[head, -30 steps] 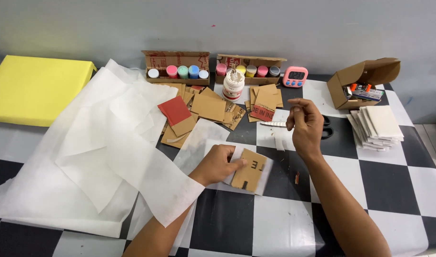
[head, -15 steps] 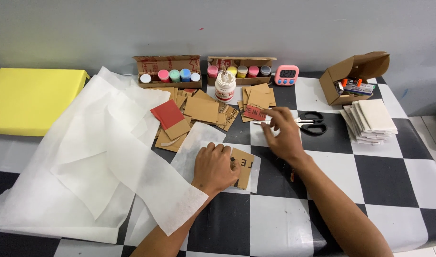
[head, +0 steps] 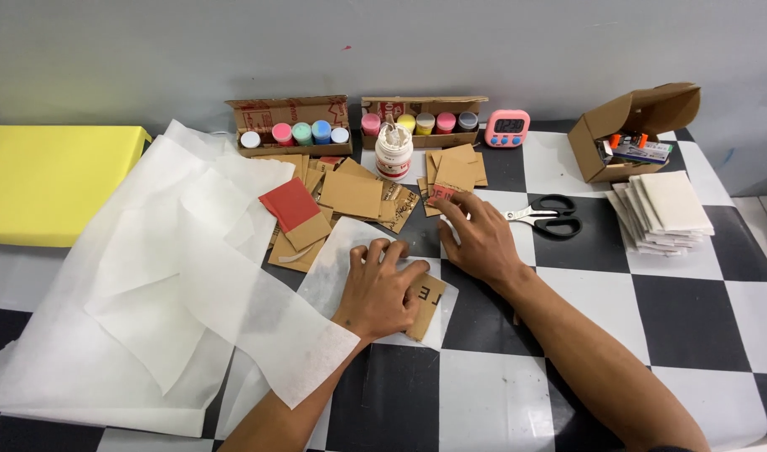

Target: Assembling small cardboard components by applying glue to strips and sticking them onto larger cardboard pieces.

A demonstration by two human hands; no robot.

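Observation:
My left hand [head: 382, 287] lies flat, fingers spread, on a brown cardboard piece [head: 427, 303] that rests on a small white sheet [head: 337, 268]. My right hand [head: 477, 237] is palm down on the table just right of it, fingers reaching toward a pile of cardboard cut-outs [head: 452, 178]; whether it holds anything is hidden. A white glue jar [head: 393, 151] stands behind the pile. A red-faced cardboard piece [head: 289, 203] lies on more brown pieces [head: 350, 194] to the left.
Large white sheets [head: 141, 285] cover the left of the checkered table [head: 693, 335]. A yellow block [head: 44, 180] is far left. Two cardboard trays of paint pots [head: 291, 132] [head: 421, 123], a pink timer [head: 508, 128], scissors [head: 544, 216], an open box [head: 630, 134] and stacked white tiles [head: 661, 211] stand at the back and right.
My right hand came down from mid-air at the right to the table beside the cardboard pile. My left hand slid further over the cardboard piece and now covers most of it.

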